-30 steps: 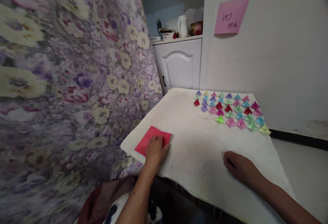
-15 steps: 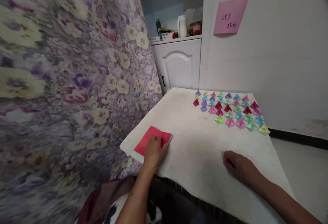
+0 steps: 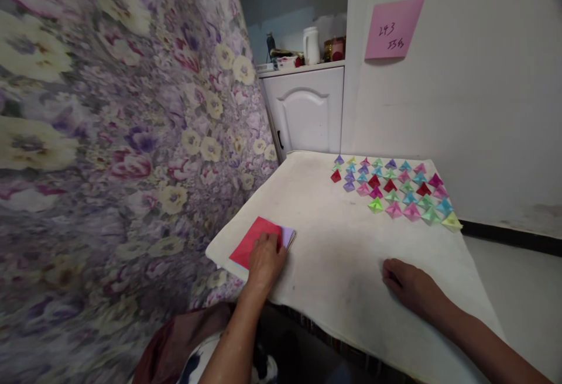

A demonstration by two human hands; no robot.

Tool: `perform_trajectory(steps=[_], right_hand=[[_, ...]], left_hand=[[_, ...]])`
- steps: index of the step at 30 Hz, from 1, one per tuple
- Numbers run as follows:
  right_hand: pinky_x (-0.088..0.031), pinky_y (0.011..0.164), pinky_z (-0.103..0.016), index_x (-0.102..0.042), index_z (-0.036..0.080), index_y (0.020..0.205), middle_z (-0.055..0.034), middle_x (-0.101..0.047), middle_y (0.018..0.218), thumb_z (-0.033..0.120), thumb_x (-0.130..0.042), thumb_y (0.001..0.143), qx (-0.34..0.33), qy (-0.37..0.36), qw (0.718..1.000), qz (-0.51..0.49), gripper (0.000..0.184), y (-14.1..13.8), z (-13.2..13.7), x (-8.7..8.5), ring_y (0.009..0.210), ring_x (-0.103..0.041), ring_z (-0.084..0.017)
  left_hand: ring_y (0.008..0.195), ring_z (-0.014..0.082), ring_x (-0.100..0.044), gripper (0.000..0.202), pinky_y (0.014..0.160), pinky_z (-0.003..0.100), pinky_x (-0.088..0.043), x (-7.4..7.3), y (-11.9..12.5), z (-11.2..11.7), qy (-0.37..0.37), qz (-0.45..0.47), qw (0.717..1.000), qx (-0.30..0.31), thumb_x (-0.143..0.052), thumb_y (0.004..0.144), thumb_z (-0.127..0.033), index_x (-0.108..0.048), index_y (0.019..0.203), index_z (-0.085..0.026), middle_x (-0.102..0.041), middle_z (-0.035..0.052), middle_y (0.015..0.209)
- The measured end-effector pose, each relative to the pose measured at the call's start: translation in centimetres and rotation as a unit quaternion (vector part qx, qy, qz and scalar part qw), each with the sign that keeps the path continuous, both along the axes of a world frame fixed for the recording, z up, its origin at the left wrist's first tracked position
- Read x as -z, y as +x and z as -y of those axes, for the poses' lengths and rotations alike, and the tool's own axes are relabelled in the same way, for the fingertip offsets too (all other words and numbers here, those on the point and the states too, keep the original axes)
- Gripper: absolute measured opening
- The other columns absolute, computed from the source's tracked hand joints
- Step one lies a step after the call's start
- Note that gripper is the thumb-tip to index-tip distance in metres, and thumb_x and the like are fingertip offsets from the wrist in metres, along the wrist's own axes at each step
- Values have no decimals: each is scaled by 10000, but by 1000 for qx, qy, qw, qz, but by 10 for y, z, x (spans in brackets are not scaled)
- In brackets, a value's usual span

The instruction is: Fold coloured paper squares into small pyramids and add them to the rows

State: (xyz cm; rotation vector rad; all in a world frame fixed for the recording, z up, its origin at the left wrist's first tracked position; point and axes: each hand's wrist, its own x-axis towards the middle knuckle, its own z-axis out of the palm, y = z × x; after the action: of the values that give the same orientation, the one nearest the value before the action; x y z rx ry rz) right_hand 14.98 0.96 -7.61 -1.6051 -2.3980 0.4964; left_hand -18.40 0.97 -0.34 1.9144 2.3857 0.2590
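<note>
My left hand [image 3: 264, 260] rests on a small stack of square paper [image 3: 257, 236] at the near left corner of the white table [image 3: 325, 237]. Its fingers press on the red top sheet, which is slid left so a lilac sheet [image 3: 287, 235] shows under its right edge. My right hand [image 3: 410, 287] lies on the table near the front edge with fingers curled under, and nothing shows in it. Several small folded paper shapes [image 3: 393, 191] in many colours stand in rows at the far right of the table.
A floral cloth [image 3: 114, 138] hangs along the left side, close to the table. A white wall with a pink sticky note [image 3: 393, 27] is behind the table. A white cabinet [image 3: 307, 109] with a jug and jars on top stands further back.
My left hand has pushed the red top sheet slightly left, uncovering a lilac sheet beneath. My right hand has not moved.
</note>
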Motion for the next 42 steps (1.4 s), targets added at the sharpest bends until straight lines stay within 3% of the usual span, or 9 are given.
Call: perform_trajectory(steps=[12,21,23,27,29,31,34,36,42], right_hand=[[-303,575,-242,-469,198,730,-18,-562,730,159,-416,777,-3,1,1000,-14,81,-1,3,-3,630,-510,-144],[-336,590,-261,-494,199,710,-25,-573,727,196,-435,776,-1,-4,999,-45,88,-1,4,-4,643,-519,-158],[-361,608,-274,-519,201,725,-27,-580,728,223,-446,780,3,-6,996,-92,94,-4,5,-10,657,-525,-167],[-427,654,-304,-581,199,928,-35,-619,748,348,-505,792,21,-94,954,-283,216,-14,4,-29,705,-571,-191],[-447,770,-335,-560,200,1052,-80,-641,970,419,-576,756,20,-178,888,-423,368,-19,5,-39,900,-590,-222],[-435,847,-376,-502,214,1174,-110,-597,1132,456,-627,720,10,-264,796,-544,530,-22,6,-48,1029,-560,-246],[-403,905,-416,-499,194,1206,-138,-564,1196,521,-627,708,-47,-321,681,-657,609,-21,11,-61,1059,-550,-264],[-418,881,-404,-521,187,1182,-136,-584,1170,477,-657,704,-49,-321,648,-689,575,-19,12,-66,1019,-575,-258],[-474,756,-346,-607,163,1009,-80,-683,930,301,-692,711,25,-271,667,-693,339,-9,11,-69,787,-646,-210]], left_hand=[[659,152,-495,101,612,257,-354,-14,-10,7,128,150,980,-33,-456,709,-153,-470,623,-205,-529,1,670],[560,105,-424,95,540,203,-342,-36,-9,34,311,376,872,-38,-472,737,-272,-423,683,-210,-416,-57,601],[525,98,-415,105,516,198,-347,-41,1,35,317,458,830,-15,-457,751,-295,-414,704,-212,-414,-60,589],[552,88,-462,102,520,189,-354,-47,28,34,220,782,581,49,-562,673,-201,-479,727,-177,-494,-33,646],[592,97,-498,117,535,190,-366,-47,42,31,173,838,514,59,-578,652,-166,-507,744,-163,-527,-16,688],[606,100,-509,115,544,192,-373,-45,56,29,134,863,482,67,-578,653,-149,-520,752,-156,-537,-10,704],[586,91,-493,83,552,195,-377,-41,75,25,89,869,479,84,-571,677,-145,-523,744,-154,-525,-15,686],[566,82,-470,57,540,189,-364,-38,87,23,64,856,505,96,-566,701,-159,-513,721,-157,-507,-24,658],[467,63,-337,165,455,172,-261,-23,114,13,23,731,675,96,-549,771,-272,-462,668,-178,-392,-73,537]])
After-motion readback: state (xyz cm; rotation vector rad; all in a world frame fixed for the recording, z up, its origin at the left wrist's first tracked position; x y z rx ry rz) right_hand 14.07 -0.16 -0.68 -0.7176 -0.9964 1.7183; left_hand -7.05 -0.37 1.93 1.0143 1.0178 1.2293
